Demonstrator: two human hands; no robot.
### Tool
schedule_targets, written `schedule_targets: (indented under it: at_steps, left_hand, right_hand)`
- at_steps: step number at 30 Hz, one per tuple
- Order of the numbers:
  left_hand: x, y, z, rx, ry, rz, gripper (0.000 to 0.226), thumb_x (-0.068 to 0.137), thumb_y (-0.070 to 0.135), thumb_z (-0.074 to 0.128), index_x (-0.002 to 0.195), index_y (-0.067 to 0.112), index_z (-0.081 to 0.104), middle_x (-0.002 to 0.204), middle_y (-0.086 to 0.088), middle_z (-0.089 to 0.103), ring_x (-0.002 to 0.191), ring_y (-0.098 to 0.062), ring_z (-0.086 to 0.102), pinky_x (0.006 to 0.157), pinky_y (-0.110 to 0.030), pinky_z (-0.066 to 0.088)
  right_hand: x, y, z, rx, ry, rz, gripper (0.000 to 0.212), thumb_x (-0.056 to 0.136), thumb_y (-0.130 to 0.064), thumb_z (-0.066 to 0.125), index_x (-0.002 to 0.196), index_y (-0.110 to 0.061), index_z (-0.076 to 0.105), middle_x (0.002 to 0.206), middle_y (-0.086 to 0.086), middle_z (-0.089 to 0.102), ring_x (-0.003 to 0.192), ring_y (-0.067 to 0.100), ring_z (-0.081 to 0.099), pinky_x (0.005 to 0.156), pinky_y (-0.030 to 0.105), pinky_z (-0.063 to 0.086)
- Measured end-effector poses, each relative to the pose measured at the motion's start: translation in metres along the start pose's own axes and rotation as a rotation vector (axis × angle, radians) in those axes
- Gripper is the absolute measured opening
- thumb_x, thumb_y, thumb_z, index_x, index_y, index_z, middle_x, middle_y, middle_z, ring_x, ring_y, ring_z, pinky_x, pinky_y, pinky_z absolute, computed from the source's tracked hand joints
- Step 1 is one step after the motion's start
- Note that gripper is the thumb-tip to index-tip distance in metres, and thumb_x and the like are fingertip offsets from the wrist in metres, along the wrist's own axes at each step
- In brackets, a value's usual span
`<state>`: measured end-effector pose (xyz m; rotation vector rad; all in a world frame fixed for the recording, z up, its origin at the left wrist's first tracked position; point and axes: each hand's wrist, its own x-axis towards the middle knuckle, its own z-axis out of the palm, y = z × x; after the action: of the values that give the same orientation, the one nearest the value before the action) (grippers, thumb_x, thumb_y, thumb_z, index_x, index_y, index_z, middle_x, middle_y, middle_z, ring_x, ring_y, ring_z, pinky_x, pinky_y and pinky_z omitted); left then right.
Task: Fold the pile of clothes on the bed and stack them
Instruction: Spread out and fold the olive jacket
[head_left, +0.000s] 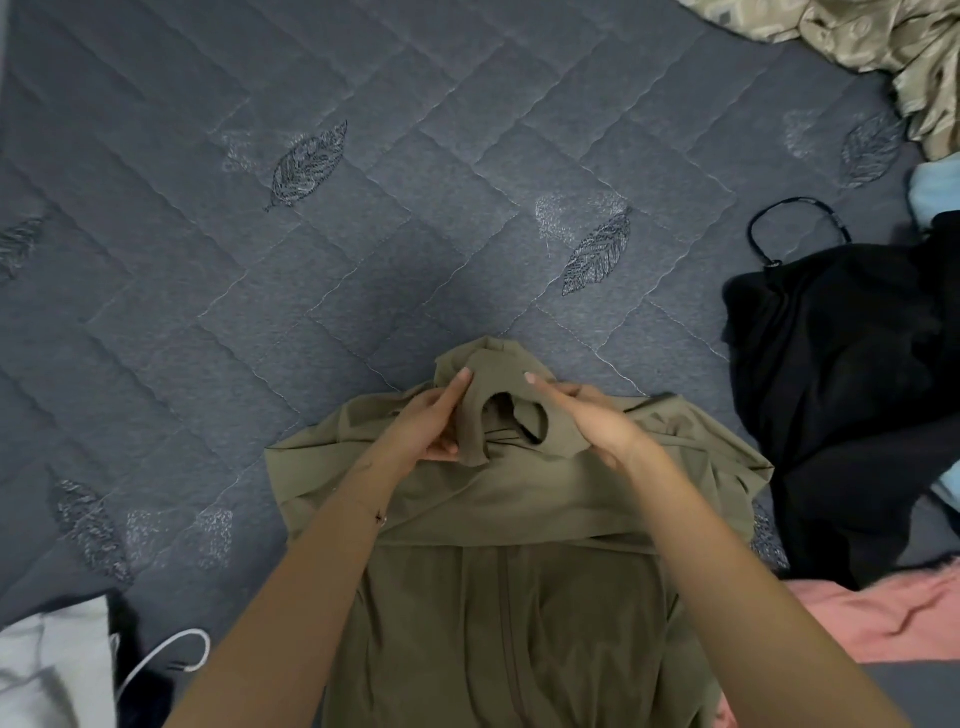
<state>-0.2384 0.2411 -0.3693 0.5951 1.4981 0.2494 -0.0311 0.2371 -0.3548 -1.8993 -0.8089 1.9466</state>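
Note:
An olive green garment (498, 587) lies on the grey quilted bed (311, 260) in front of me, its lower part running off the bottom of the view. Its far end is bunched into a raised fold with a small opening. My left hand (434, 423) pinches this bunched cloth from the left, thumb and forefinger on the fabric. My right hand (587, 421) holds the same bunch from the right, its fingers hooked into the cloth beside the opening.
A black garment (841, 384) with a thin strap lies crumpled at the right, light blue cloth (935, 192) behind it. Beige patterned fabric (883, 47) fills the top right corner. Pink cloth (883, 618) sits at the lower right, white cloth (47, 665) and a white cord (171, 649) at the lower left.

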Motion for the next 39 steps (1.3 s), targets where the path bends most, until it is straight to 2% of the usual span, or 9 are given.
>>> schedule_targets:
  at_steps: [3,6,12,18,24,31,34,36,39]
  left_hand:
    - [0.0,0.0,0.001,0.057,0.061,0.133,0.049,0.074,0.067,0.062,0.084,0.02,0.064,0.066,0.005,0.059,0.06,-0.01,0.057,0.064,-0.027,0.055]
    - [-0.006,0.006,0.0,-0.012,0.082,0.307,0.016,0.083,0.032,0.073,0.081,0.02,0.064,0.067,0.015,0.069,0.064,0.001,0.065,0.059,-0.012,0.048]
    - [-0.027,0.04,-0.014,-0.022,0.243,0.689,0.018,0.085,0.006,0.071,0.078,0.019,0.061,0.081,0.01,0.063,0.077,0.003,0.059,0.075,-0.013,0.047]
    - [-0.047,0.041,-0.019,-0.008,0.16,0.801,0.034,0.083,-0.014,0.061,0.072,0.013,0.045,0.103,0.006,0.069,0.1,-0.006,0.065,0.089,-0.02,0.049]
    - [-0.054,-0.035,-0.019,0.222,0.049,0.639,0.04,0.081,-0.018,0.06,0.07,0.015,0.041,0.091,0.001,0.067,0.095,0.008,0.063,0.083,-0.011,0.046]
    - [-0.056,-0.112,-0.005,0.618,0.063,0.58,0.022,0.083,0.005,0.067,0.084,0.022,0.054,0.107,0.0,0.067,0.112,-0.018,0.06,0.105,-0.044,0.04]
    - [-0.065,-0.132,0.001,0.991,0.041,0.616,0.054,0.09,0.028,0.062,0.141,0.03,0.043,0.146,0.003,0.045,0.141,-0.019,0.032,0.118,-0.05,0.015]
    - [-0.072,-0.144,0.007,1.161,0.022,0.579,0.058,0.097,0.04,0.05,0.15,0.04,0.027,0.16,0.006,0.02,0.149,-0.015,0.006,0.119,-0.05,0.0]
    - [-0.084,-0.161,0.014,1.37,-0.01,0.568,0.047,0.1,0.048,0.04,0.146,0.045,0.033,0.163,0.004,0.003,0.149,-0.017,-0.009,0.116,-0.049,-0.013]
  right_hand:
    - [-0.005,-0.003,0.002,0.11,-0.032,-0.101,0.042,0.081,-0.029,0.075,0.1,0.008,0.068,0.094,0.012,0.073,0.08,0.017,0.065,0.076,0.024,0.051]
    - [-0.009,-0.014,0.001,0.104,0.134,-0.28,0.013,0.084,-0.008,0.072,0.08,0.003,0.066,0.07,0.007,0.061,0.063,0.011,0.054,0.063,0.025,0.044]
    - [-0.019,-0.037,-0.006,0.155,0.481,-0.544,0.024,0.083,-0.004,0.072,0.07,-0.022,0.066,0.068,-0.014,0.063,0.064,-0.005,0.053,0.07,0.016,0.043]
    - [-0.039,-0.038,-0.001,0.232,0.388,-0.628,0.035,0.081,0.015,0.065,0.073,-0.019,0.063,0.068,-0.017,0.068,0.07,-0.004,0.06,0.08,0.015,0.048]
    - [-0.068,0.015,0.012,0.005,0.213,-0.509,0.03,0.079,0.017,0.066,0.076,-0.013,0.062,0.073,0.001,0.062,0.064,-0.005,0.057,0.072,0.013,0.045]
    - [-0.079,0.098,0.032,-0.293,0.202,-0.284,0.012,0.081,0.006,0.069,0.088,-0.004,0.07,0.08,0.004,0.066,0.077,0.013,0.058,0.077,0.023,0.043]
    - [-0.088,0.126,0.039,-0.61,0.205,-0.261,0.019,0.084,-0.011,0.07,0.103,-0.01,0.072,0.106,0.005,0.071,0.1,0.018,0.063,0.09,0.026,0.044]
    - [-0.098,0.138,0.046,-0.768,0.188,-0.251,0.031,0.088,-0.022,0.068,0.119,-0.017,0.068,0.125,0.003,0.065,0.122,0.022,0.054,0.105,0.03,0.037]
    - [-0.114,0.152,0.054,-0.913,0.113,-0.198,0.047,0.093,-0.037,0.06,0.139,-0.028,0.051,0.151,-0.002,0.042,0.145,0.021,0.024,0.118,0.034,0.014]
